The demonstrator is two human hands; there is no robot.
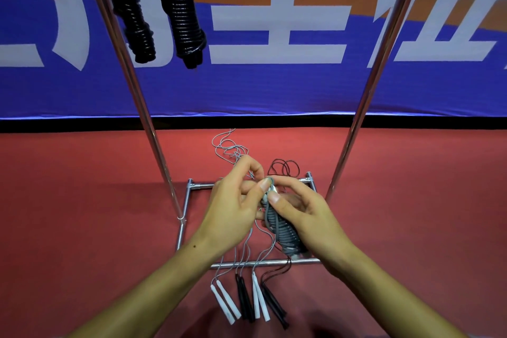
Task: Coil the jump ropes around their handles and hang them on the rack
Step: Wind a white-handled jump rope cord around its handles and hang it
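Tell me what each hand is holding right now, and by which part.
Both hands hold the coiled grey jump rope. The right hand grips its wound body; the left hand pinches the rope's loose end at the top of the coil, thumbs meeting there.

There is a single view, taken from a wide-angle camera on the person's head. It faces forward and tilts down, so the red floor (82, 200) fills the lower half and a blue banner (274, 85) on the far side fills the upper half. The two forearms enter from the bottom edge and meet near the centre, close to the lens. The rack (153, 145) stands directly ahead, its uprights bowed outward by the lens and its top cut off by the upper edge. No second view overlaps it.
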